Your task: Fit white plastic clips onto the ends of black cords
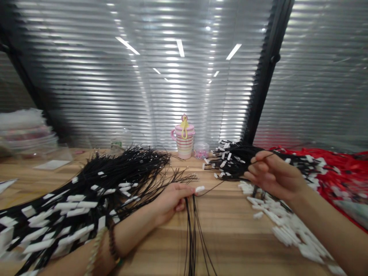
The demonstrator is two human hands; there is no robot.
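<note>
from afar i pinch black cords [194, 218] in the left hand [171, 197] over the desk [235, 237], white tag [199, 189] beside them, one strand [212, 188] gripped by the right hand [274, 175]; likely singling it out, next needing steady tension.

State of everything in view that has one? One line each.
Left hand: closed, pinching black cords
Black cords: trailing down toward the camera
Right hand: raised, fingers closed on one cord
One cord: stretched between the hands
White tag: at left fingertips
Striped mug: upright, lid on
Clear tub: upright, lid unclear
Blinds: lowered
</note>
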